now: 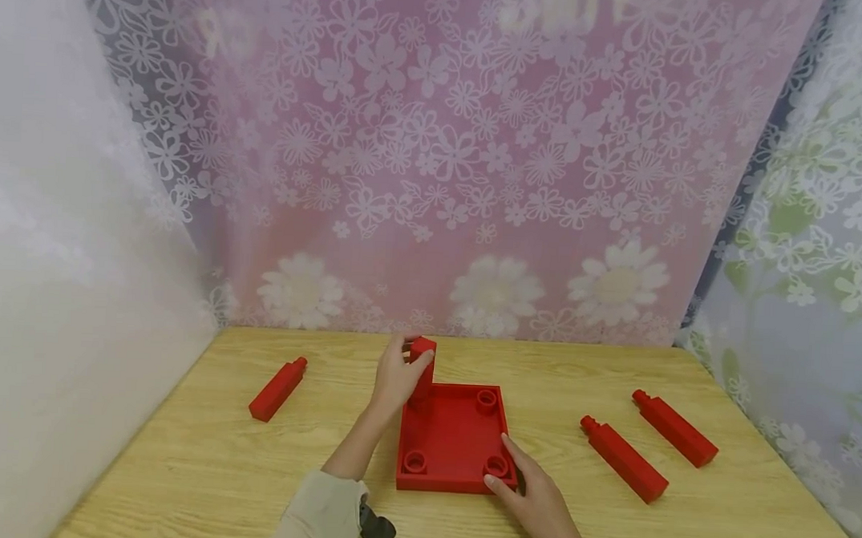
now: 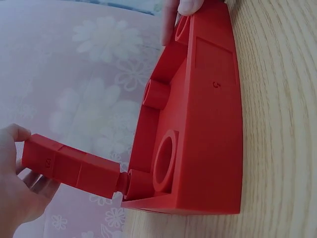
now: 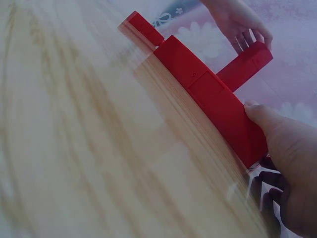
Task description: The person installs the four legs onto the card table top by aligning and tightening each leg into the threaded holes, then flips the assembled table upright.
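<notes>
A square red tray-like base (image 1: 456, 435) lies on the table with its hollow side up and round sockets in its corners. My left hand (image 1: 395, 380) grips the upper end of a red square leg (image 1: 423, 363), which stands upright over the far-left corner. The left wrist view shows the leg's narrow threaded tip right at the mouth of a corner socket (image 2: 142, 184). At the near-right corner my right hand (image 1: 539, 502) holds the base, thumb (image 3: 252, 110) on the front wall and fingers along the right side.
One loose red leg (image 1: 277, 391) lies left of the base. Two more, a nearer leg (image 1: 626, 464) and a farther leg (image 1: 675, 429), lie to the right. Flowered cloth (image 1: 478, 183) hangs behind the wooden table (image 1: 198, 467), with more cloth at both sides.
</notes>
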Motion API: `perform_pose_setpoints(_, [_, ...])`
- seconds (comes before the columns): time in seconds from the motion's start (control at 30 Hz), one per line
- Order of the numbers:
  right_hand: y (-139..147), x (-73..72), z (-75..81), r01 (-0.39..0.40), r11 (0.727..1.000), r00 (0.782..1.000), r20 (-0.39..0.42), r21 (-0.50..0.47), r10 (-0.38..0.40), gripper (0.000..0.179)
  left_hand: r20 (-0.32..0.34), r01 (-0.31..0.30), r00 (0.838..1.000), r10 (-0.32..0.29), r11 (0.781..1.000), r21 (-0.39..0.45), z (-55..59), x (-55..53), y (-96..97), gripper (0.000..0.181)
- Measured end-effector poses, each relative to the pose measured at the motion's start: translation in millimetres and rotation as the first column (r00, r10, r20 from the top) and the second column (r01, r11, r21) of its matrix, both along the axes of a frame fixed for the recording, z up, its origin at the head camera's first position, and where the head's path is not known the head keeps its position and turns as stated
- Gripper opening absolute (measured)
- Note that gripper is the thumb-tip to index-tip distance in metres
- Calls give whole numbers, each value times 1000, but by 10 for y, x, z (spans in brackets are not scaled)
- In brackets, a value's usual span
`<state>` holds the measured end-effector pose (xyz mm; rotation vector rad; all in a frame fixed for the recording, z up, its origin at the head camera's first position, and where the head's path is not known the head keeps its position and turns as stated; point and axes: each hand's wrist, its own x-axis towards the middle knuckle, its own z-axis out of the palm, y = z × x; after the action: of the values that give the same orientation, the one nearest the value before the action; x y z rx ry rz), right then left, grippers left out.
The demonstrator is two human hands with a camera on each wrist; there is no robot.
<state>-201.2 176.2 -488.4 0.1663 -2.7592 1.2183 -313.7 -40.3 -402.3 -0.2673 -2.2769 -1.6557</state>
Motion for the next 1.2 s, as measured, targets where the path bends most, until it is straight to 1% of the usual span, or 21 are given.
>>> perform_pose_setpoints(0.13, [0, -15, -5, -6, 1000, 1000, -10, -1, 6, 76, -38, -4, 999, 1, 998, -59, 11, -16, -4, 30])
perform_pose_setpoints(0.27, [3, -15, -13, -5, 1000, 1000, -9, 4, 5, 76, -57, -18, 998, 10, 991, -129, 14, -23, 3, 32])
perform_pose_setpoints(0.4, [-2, -15, -13, -7, 1000, 1000, -1, 7, 7, 76, -53, -36, 998, 29, 989, -142, 30, -12, 4, 30])
perform_pose_setpoints(0.5, [-8, -15, 1, -10, 1000, 1000, -3, 1, 10, 76, -63, -22, 998, 14, 992, -125, 48, -7, 4, 28])
perform_pose_setpoints(0.57, [-7, -17, 10, -9, 1000, 1000, -7, -1, 9, 76, -74, -5, 997, -4, 993, -114, 47, -15, 6, 31])
perform_pose_setpoints(0.67, [-2, -19, 16, -10, 1000, 1000, -9, -2, 10, 75, -53, -27, 998, 22, 995, -94, 33, -24, 9, 38])
perform_pose_setpoints(0.77, [1, -21, 9, -14, 1000, 1000, -4, -2, 14, 75, -16, -61, 998, 61, 998, -32, 16, -20, 8, 43])
perform_pose_setpoints(0.83, [2, -18, 4, -14, 1000, 1000, -2, -1, 14, 75, -10, -71, 997, 71, 997, 4, 7, -17, 3, 44])
perform_pose_setpoints(0.9, [4, -16, 0, -11, 1000, 1000, -4, -1, 11, 75, -14, -65, 998, 65, 997, 33, 1, -12, -4, 43])
perform_pose_setpoints(1.0, [8, -15, 2, -13, 1000, 1000, -10, -6, 13, 75, -28, -42, 999, 44, 998, 52, -1, 5, -21, 41])
perform_pose_setpoints(1.1, [15, -9, 7, -17, 1000, 1000, -14, -10, 17, 75, -37, -13, 999, 15, 999, 48, -7, 22, -38, 40])
perform_pose_setpoints(1.2, [27, 12, 19, -16, 1000, 1000, -8, -7, 16, 75, -54, 17, 998, -16, 1000, 22, -13, 33, -39, 38])
